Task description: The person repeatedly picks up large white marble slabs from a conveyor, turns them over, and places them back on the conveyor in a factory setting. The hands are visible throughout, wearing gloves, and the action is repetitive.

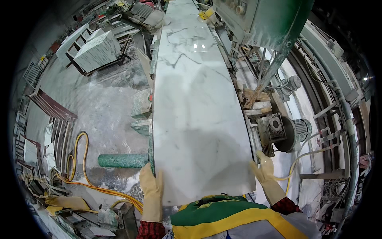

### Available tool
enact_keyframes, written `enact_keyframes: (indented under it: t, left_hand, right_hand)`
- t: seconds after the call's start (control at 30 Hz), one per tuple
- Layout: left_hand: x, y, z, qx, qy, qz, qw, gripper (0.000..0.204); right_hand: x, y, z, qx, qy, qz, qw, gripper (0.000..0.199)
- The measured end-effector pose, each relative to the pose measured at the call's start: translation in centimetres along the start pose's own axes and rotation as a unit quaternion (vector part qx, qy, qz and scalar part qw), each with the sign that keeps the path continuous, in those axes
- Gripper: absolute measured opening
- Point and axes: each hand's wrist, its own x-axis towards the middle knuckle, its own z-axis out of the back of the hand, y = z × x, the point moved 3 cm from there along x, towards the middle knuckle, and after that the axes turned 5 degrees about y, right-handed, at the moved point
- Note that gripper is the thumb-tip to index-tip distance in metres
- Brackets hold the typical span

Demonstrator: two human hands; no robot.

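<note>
Item: long white marble slab (195, 103) with grey veining, lying flat on the machine bed and running from your apron to the far end of the shop.

Left hand (151, 187), in a tan rubber glove: you are gripping the near left edge of the slab, fingers closed over the rim.

Right hand (263, 169), gloved alike: you are pressing it against the near right corner, fingers spread fairly wide, touching rather than clasping.

Right of the slab: a green stone-working machine (262, 20), two electric motors (292, 129), wood scraps (254, 97) and pale hoses.

Left of it: a green roller (121, 160) just beside the edge, yellow hoses (79, 159) coiling on the wet floor, and, far left, a stack of cut slabs (97, 49) on a frame.

Progress, as judged: the slab is already sitting on the bed with both hands steadying its near end; it looks like you are aligning or feeding it, with most of its length lying ahead of you.
</note>
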Motion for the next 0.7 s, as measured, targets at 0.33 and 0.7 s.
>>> enact_keyframes:
  t: [0.33,0.7]
  left_hand:
    - [5.0,-8.8,-4.1,0.132,0.035,-0.296,0.945,0.069]
    - [7.2,-9.1,-5.2,0.127,-0.016,-0.313,0.941,0.064]
  right_hand:
    - [14.5,7.2,-9.1,-0.120,-0.115,0.287,0.943,0.079]
    - [22.7,9.3,-7.6,-0.150,-0.095,0.266,0.947,0.083]
